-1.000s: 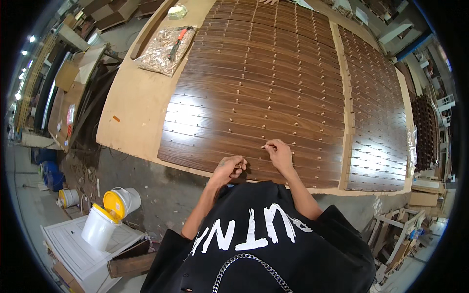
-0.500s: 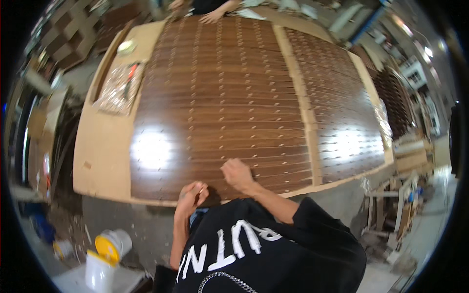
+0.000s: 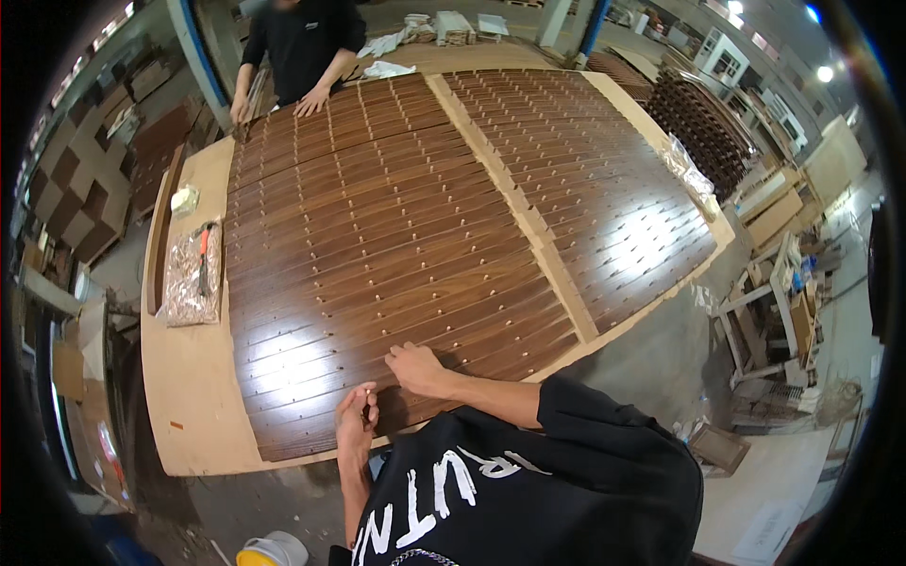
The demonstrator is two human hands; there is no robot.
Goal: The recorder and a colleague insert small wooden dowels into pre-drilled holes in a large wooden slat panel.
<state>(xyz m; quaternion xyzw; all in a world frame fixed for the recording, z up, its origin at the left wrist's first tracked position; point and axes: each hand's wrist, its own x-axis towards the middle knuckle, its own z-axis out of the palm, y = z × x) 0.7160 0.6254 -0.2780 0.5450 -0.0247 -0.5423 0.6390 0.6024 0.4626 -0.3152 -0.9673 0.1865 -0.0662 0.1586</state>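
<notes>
Brown wood-grain strips (image 3: 396, 247) lie side by side across the table, with rows of small pale pegs (image 3: 431, 278) standing up from them. My right hand (image 3: 417, 370) rests over the near strips, fingers curled down and drawn together at the surface; whatever is under the fingertips is hidden. Close by on the left, my left hand (image 3: 356, 420) is raised at the near edge, its thumb and fingers pinched. Something pale and tiny may show at its fingertips, too small to make out.
A clear bag of small pale pieces (image 3: 189, 292), with a red-handled tool (image 3: 203, 243) on it, lies at the left. A co-worker (image 3: 302, 52) stands at the far left edge, one hand on the strips. A bucket (image 3: 274, 550) stands below; a wooden frame (image 3: 769, 307) stands right.
The view has swung, showing more of the co-worker and the far room. My right hand has shifted left, closer to my left hand, which stays pinched.
</notes>
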